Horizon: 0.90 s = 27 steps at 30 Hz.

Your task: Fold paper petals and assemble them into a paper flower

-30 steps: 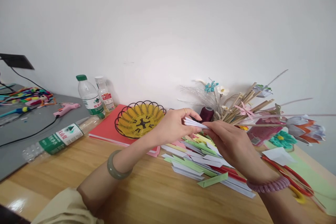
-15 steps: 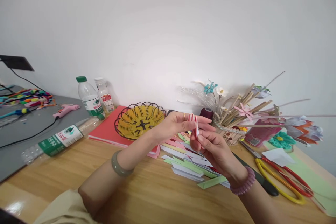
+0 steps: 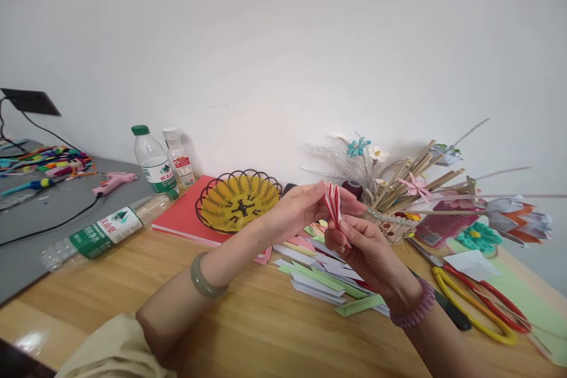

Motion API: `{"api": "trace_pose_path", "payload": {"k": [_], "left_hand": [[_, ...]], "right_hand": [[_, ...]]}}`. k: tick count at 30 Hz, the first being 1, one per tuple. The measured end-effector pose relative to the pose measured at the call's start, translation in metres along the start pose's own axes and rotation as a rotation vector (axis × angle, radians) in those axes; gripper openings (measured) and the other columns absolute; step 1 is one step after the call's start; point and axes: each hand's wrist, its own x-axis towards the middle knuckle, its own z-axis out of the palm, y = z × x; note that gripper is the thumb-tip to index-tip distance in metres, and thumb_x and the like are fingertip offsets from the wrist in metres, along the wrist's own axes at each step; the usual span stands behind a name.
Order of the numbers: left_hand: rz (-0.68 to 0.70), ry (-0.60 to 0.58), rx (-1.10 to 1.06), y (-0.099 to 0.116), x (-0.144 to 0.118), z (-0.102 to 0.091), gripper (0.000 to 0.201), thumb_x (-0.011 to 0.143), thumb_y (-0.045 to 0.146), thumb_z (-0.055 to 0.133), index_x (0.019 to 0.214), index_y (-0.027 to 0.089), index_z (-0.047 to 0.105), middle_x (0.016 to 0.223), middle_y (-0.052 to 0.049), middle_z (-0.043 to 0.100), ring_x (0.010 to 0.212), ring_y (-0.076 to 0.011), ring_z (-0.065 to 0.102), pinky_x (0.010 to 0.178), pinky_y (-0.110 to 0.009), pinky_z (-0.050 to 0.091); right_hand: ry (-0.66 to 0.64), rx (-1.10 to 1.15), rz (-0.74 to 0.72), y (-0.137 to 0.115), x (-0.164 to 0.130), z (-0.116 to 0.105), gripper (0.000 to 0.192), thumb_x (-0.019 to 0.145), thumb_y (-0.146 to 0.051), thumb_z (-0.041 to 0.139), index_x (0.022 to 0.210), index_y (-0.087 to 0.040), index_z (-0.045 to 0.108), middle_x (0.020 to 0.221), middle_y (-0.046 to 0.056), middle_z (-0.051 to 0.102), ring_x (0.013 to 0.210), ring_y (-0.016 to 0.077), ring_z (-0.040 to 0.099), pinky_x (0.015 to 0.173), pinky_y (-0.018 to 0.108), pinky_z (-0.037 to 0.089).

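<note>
Wooden tabletop (image 3: 248, 325) against a plain white wall (image 3: 266, 47), both hands up over the middle. Workpiece: red-and-white pleated paper (image 3: 333, 204), folds stacked, top edges fanned slightly, held above the loose pile of paper strips (image 3: 319, 280). Right hand (image 3: 370, 242) has it pinched near the bottom, thumb on the near side, fingertips curled under. Left hand (image 3: 296, 209) is loose, fingers stretched out behind the upper end, not gripping anything I can see; can't tell if it's touching the paper. Around it: yellow basket (image 3: 217, 204) with black rim sits on the red paper stack (image 3: 179, 212) to the left, dark purple thread spool (image 3: 352, 188) partly hidden behind the left fingers, scissors (image 3: 438, 276) with yellow handles out to the right. Handling notes, my call: keep the right pinch low and firm so pleats don't slip against each other. Square the top edges with left fingertips, light pressure, no crushing. Thin stock likely springs open if the pinch relaxes, so press creases from the pinched end upward, and stay clear of the strips below.
</note>
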Motion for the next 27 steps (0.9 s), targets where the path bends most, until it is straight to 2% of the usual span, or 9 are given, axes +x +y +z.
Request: {"api": "trace_pose_path", "payload": {"k": [3, 5, 7, 11, 14, 16, 18, 22, 27], "left_hand": [[0.11, 0.13, 0.135, 0.003, 0.001, -0.006, 0.038, 0.082, 0.048, 0.048, 0.099, 0.015, 0.061, 0.106, -0.01, 0.062, 0.102, -0.0192, 0.055, 0.087, -0.031, 0.042], [0.144, 0.226, 0.333, 0.007, 0.001, -0.01, 0.034, 0.08, 0.042, 0.055, 0.101, 0.016, 0.059, 0.108, -0.009, 0.061, 0.103, -0.0191, 0.055, 0.087, -0.031, 0.042], [0.165, 0.237, 0.632, 0.011, -0.001, -0.012, 0.032, 0.076, 0.036, 0.06, 0.101, 0.017, 0.059, 0.108, -0.008, 0.061, 0.1, -0.0187, 0.056, 0.085, -0.031, 0.043], [0.251, 0.051, 1.478, 0.014, -0.005, -0.01, 0.018, 0.083, 0.03, 0.054, 0.088, 0.017, 0.065, 0.093, -0.007, 0.067, 0.093, -0.0203, 0.057, 0.085, -0.034, 0.041], [0.102, -0.106, 1.878, 0.011, -0.007, -0.009, 0.026, 0.089, 0.029, 0.043, 0.085, 0.016, 0.065, 0.081, -0.007, 0.067, 0.08, -0.0209, 0.06, 0.073, -0.033, 0.043], [0.004, -0.158, 1.921, 0.009, -0.007, -0.008, 0.029, 0.09, 0.031, 0.039, 0.091, 0.017, 0.064, 0.083, -0.006, 0.066, 0.076, -0.0194, 0.061, 0.064, -0.027, 0.043], [-0.029, -0.188, 1.89, 0.006, -0.007, -0.008, 0.031, 0.092, 0.033, 0.035, 0.097, 0.018, 0.062, 0.087, -0.006, 0.066, 0.079, -0.019, 0.061, 0.063, -0.025, 0.041], [-0.051, -0.196, 1.853, 0.001, -0.006, -0.009, 0.035, 0.093, 0.035, 0.028, 0.097, 0.018, 0.059, 0.086, -0.008, 0.065, 0.083, -0.0209, 0.059, 0.062, -0.026, 0.04], [-0.028, -0.204, 1.892, -0.006, -0.008, -0.01, 0.027, 0.09, 0.028, 0.033, 0.087, 0.017, 0.058, 0.083, -0.008, 0.064, 0.078, -0.0213, 0.059, 0.056, -0.025, 0.035]], "right_hand": [[0.022, -0.166, -0.021, -0.008, 0.0, -0.001, 0.035, 0.082, -0.051, 0.046, 0.067, -0.019, 0.051, 0.059, -0.002, 0.04, 0.055, 0.0106, 0.037, 0.052, 0.026, 0.032], [0.045, -0.318, -0.044, -0.014, 0.0, -0.003, 0.034, 0.084, -0.047, 0.045, 0.065, -0.019, 0.05, 0.061, -0.002, 0.044, 0.057, 0.011, 0.041, 0.055, 0.025, 0.034], [0.084, -0.488, -0.075, -0.016, -0.001, -0.005, 0.032, 0.086, -0.044, 0.043, 0.069, -0.019, 0.052, 0.063, -0.001, 0.048, 0.059, 0.012, 0.043, 0.056, 0.025, 0.035], [0.17, -0.847, -0.149, -0.007, -0.001, -0.007, 0.027, 0.088, -0.038, 0.039, 0.083, -0.019, 0.058, 0.072, 0.004, 0.059, 0.066, 0.0173, 0.05, 0.061, 0.03, 0.036], [0.196, -1.081, -0.186, 0.003, -0.001, -0.007, 0.028, 0.089, -0.031, 0.036, 0.084, -0.017, 0.06, 0.079, 0.009, 0.062, 0.075, 0.0225, 0.054, 0.067, 0.034, 0.036], [0.186, -1.199, -0.197, 0.006, -0.001, -0.007, 0.029, 0.09, -0.028, 0.034, 0.085, -0.017, 0.06, 0.08, 0.011, 0.063, 0.077, 0.0231, 0.055, 0.069, 0.034, 0.036], [0.163, -1.285, -0.2, 0.004, -0.002, -0.008, 0.028, 0.091, -0.027, 0.034, 0.087, -0.017, 0.06, 0.083, 0.01, 0.064, 0.079, 0.0223, 0.056, 0.069, 0.032, 0.037], [0.102, -1.375, -0.179, -0.004, -0.004, -0.01, 0.026, 0.092, -0.026, 0.035, 0.088, -0.018, 0.059, 0.083, 0.008, 0.064, 0.081, 0.0202, 0.057, 0.067, 0.029, 0.037], [0.065, -1.392, -0.147, -0.01, -0.006, -0.012, 0.025, 0.092, -0.025, 0.035, 0.087, -0.018, 0.058, 0.083, 0.007, 0.065, 0.082, 0.0194, 0.058, 0.064, 0.027, 0.037]]}}
